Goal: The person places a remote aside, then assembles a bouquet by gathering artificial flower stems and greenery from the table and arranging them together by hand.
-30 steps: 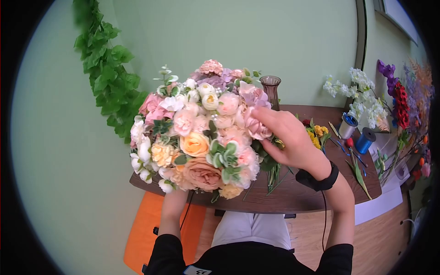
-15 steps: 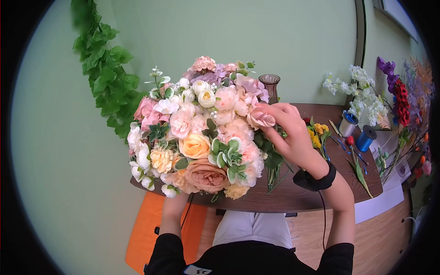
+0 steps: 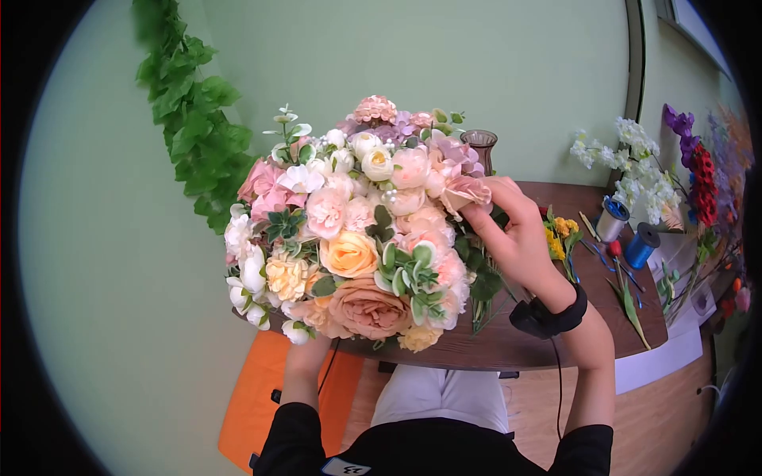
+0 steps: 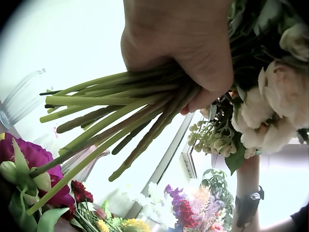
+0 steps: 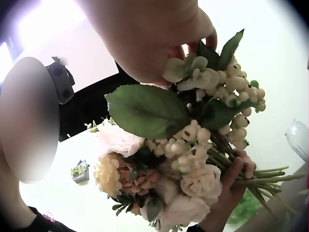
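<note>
A large bouquet of pink, peach, cream and white flowers [image 3: 349, 254] is held up over the near side of the table. Below it, my left hand [image 4: 178, 43] grips the bundle of green stems [image 4: 116, 104], which fan out past the palm. The blooms hide that hand in the head view. At the bouquet's right edge my right hand [image 3: 520, 238] pinches a dusty pink rose [image 3: 467, 193] between thumb and fingers. White berries [image 5: 236, 84] and a broad green leaf [image 5: 145, 111] lie just under that hand in the right wrist view.
Behind the bouquet stands a brownish glass vase [image 3: 479, 144]. On the table's right side lie a silver spool [image 3: 612, 220], a blue spool [image 3: 641, 246], a red tulip [image 3: 627, 305] and yellow flowers [image 3: 559, 234]. A leafy garland [image 3: 190, 119] hangs on the left wall.
The pink rose has moved up and slightly right along with my right hand's fingers. The bouquet sits a little further right in the head view; my left hand keeps its grip below.
</note>
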Motion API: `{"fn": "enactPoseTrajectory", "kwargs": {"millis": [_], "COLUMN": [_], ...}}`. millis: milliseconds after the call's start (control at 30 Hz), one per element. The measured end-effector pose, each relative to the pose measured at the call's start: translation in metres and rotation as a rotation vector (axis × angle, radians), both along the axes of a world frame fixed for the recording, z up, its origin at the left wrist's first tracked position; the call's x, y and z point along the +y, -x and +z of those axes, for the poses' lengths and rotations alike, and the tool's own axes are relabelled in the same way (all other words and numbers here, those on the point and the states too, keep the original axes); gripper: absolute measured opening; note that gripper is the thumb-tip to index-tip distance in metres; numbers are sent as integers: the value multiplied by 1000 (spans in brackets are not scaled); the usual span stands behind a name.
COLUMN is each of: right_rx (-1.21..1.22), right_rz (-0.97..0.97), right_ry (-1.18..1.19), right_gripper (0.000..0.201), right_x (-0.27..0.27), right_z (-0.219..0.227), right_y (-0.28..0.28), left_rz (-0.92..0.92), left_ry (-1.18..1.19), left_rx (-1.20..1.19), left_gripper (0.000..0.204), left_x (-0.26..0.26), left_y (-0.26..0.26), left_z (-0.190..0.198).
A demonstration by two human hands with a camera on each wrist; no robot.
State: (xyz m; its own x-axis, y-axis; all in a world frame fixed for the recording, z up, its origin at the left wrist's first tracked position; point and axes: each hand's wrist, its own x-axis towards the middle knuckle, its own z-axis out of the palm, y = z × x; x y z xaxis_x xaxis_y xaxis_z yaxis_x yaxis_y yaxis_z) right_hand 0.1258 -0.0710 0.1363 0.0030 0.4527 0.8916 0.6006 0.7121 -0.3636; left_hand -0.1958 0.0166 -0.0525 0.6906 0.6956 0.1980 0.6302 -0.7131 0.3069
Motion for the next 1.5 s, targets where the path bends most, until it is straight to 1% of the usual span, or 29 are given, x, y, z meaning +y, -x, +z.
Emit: {"fn": "enactPoseTrajectory", "kwargs": {"millis": [233,333,433,500,633,700,733,800,833,933,967,1033,1067,1100,1133,1167,1200,1300,1400,1500], "right_rx": [-14,-69,-102,-97,-125,-50,-50,51,52,243,243,363,392,390,471,551,603,634,650,667], "right_rz": [7,-2,-51,-35,5,6,6,30,33,58,59,41,-3,-1,-1,-3,8,-42,-41,-29], "right_ry": [30,34,37,88,62,-7,-7,-37,-37,15,16,62,57,60,88,114,123,177,192,213], "right_gripper": [16,17,16,18,24,30,30,31,31,27,27,27,27,27,27,27,27,27,26,25], "right_x": [3,4,1,-3,-8,-11,-10,-9,-10,-11,-11,-10,-12,-13,-12,-11,-8,-5,-3,-5], "right_z": [1,0,2,6,10,10,10,11,11,10,9,5,1,-1,-3,-5,-8,-16,-21,-24], "right_y": [1,-2,-1,0,0,0,-2,-10,-13,-18,-21,-27,-32,-34,-37,-40,-44,-52,-55,-57], "left_rz": [58,75,93,100,123,136,142,156,165,187,194,205,214,222,232,241,249,269,281,298], "left_ry": [-38,-55,-69,-82,-106,-119,-125,-137,-143,-159,-163,-169,-175,-178,-181,-185,-190,-205,-217,-163], "left_rx": [43,63,85,100,124,136,142,155,163,182,189,203,209,215,220,225,231,246,254,180], "left_gripper": [24,24,24,25,25,25,25,26,26,26,26,26,27,27,27,27,27,28,28,30], "left_x": [0,0,-1,5,2,4,4,5,4,4,3,2,1,2,63,5,4,6,6,5], "left_y": [7,8,8,3,5,5,5,6,6,6,6,8,7,9,-72,8,12,15,13,9], "left_z": [-2,-2,-3,1,-2,-2,-2,-2,-2,-3,-4,-6,-9,-8,65,-6,-7,-5,-4,1]}}
